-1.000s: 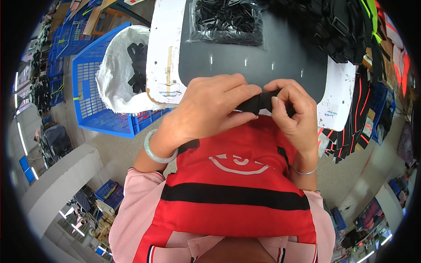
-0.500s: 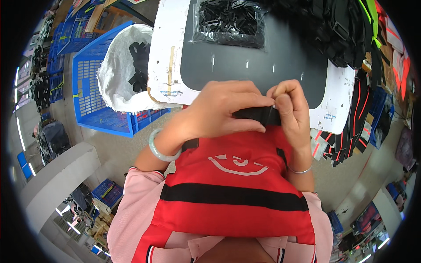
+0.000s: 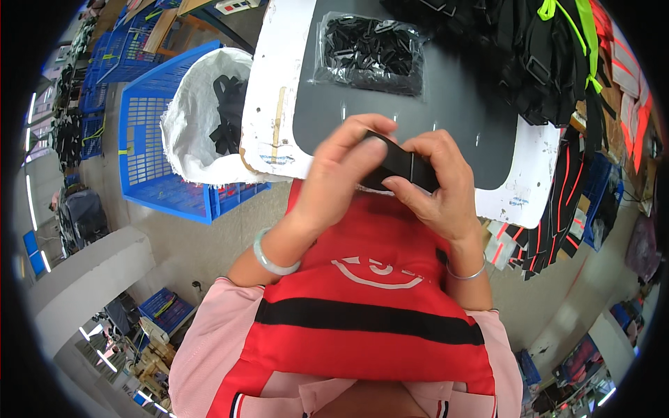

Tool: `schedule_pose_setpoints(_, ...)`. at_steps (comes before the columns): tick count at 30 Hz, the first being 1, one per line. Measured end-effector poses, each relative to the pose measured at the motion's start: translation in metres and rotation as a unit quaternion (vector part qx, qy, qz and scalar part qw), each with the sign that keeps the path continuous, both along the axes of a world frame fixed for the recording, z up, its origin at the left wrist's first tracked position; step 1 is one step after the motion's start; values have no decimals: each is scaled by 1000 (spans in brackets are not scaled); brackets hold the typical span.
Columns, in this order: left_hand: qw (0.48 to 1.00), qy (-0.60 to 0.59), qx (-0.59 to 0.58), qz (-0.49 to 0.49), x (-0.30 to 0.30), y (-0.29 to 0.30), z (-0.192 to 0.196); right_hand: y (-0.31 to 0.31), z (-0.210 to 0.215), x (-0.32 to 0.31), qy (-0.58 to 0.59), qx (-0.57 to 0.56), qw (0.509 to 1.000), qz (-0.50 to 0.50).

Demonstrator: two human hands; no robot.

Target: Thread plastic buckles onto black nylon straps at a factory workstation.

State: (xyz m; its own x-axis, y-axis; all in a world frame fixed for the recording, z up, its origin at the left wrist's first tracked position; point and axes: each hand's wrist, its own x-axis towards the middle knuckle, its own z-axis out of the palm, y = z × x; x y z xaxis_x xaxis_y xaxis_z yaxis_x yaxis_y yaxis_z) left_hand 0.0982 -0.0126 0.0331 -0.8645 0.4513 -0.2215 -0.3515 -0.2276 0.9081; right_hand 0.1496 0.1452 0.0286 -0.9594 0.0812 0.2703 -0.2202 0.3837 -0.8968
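Between my two hands, above the near edge of the table, is a piece of wide black webbing strap (image 3: 395, 160) with a thin pale line across it. My left hand (image 3: 341, 164) pinches its left end between thumb and fingers. My right hand (image 3: 440, 174) grips the right end, thumb below and fingers over the top. A clear plastic bag of small black buckles (image 3: 369, 45) lies on the dark mat (image 3: 327, 129) beyond my hands. Whether a buckle sits on the strap is hidden by my fingers.
Black straps with buckles (image 3: 540, 66) heap at the table's far right. Black and orange striped straps (image 3: 557, 209) hang off the right side. On the left, a blue plastic crate (image 3: 143, 139) holds a white sack (image 3: 188, 129) with black straps inside. The white table edge (image 3: 268, 132) runs before me.
My hands have drawn slightly apart and turned, so more of the black strap shows between them. The right hand's pinch has shifted to a wider grip at the strap's right end.
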Motion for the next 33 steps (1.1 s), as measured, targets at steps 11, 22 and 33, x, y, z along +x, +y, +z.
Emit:
schedule_pose_setpoints(11,919,204,269,202,-91,-184,93,35,-41,-29,-116,-200,967,-106)
schedule_pose_setpoints(22,763,289,-472,334,-152,-268,-68,57,-69,-104,-22,-198,956,-215)
schedule_pose_setpoints(33,593,494,-585,250,-137,-154,-50,61,-69,-129,-34,-575,792,-201)
